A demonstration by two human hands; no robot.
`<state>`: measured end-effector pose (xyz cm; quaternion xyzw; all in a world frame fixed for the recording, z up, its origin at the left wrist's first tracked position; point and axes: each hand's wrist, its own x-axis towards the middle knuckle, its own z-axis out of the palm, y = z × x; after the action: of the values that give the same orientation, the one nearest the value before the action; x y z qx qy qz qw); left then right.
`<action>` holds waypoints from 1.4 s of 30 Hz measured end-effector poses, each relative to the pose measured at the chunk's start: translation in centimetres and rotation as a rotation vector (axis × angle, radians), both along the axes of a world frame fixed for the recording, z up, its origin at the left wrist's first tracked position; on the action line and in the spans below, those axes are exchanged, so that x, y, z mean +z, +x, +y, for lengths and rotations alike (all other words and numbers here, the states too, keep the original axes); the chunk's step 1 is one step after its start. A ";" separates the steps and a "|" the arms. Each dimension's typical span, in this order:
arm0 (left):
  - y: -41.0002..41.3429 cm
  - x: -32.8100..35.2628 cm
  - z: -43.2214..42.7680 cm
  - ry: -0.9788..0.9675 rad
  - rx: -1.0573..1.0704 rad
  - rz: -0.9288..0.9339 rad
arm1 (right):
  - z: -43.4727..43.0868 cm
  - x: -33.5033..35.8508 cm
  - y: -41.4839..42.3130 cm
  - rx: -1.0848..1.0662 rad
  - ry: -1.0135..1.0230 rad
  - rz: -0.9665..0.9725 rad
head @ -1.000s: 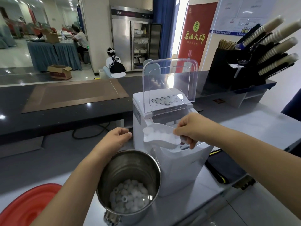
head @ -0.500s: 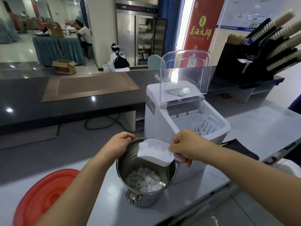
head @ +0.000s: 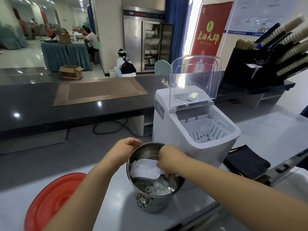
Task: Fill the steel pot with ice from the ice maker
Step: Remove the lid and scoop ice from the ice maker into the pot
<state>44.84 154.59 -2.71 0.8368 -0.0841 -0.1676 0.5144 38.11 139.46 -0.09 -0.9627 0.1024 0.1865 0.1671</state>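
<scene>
The steel pot [head: 148,203] stands on the grey counter with ice cubes [head: 160,187] lying in its bottom. My left hand [head: 124,147] grips the pot's far rim. My right hand [head: 170,160] holds the handle of a white plastic scoop [head: 144,169], which is tilted inside the pot's mouth with ice in it. Right behind the pot stands the white ice maker [head: 168,130]. Its clear lid [head: 195,79] is raised, and its white basket [head: 206,130] shows a few cubes at the bottom.
A red round lid [head: 48,202] lies at the counter's left front. A black folded cloth [head: 246,162] lies to the right of the ice maker. Stacked paper cups in a black rack [head: 273,52] stand at the back right. A dark raised counter [head: 66,104] runs behind.
My right hand carried the filled scoop from the ice maker down into the pot's mouth and tipped it. The left hand stayed on the pot's rim.
</scene>
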 end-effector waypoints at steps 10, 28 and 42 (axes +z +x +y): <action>-0.1 0.3 0.6 -0.014 0.008 0.040 | 0.4 -0.6 0.9 0.190 -0.302 -0.132; 1.1 1.8 -2.5 -0.064 0.035 -0.001 | -3.6 3.8 -0.7 0.215 -0.247 -0.327; 1.8 2.7 -8.7 -0.095 0.034 -0.128 | -13.8 10.5 0.5 0.028 -0.194 -0.583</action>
<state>46.61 145.92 -0.05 0.8217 -0.1105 -0.1011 0.5499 38.60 125.68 10.44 -0.9884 0.0541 -0.1059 0.0940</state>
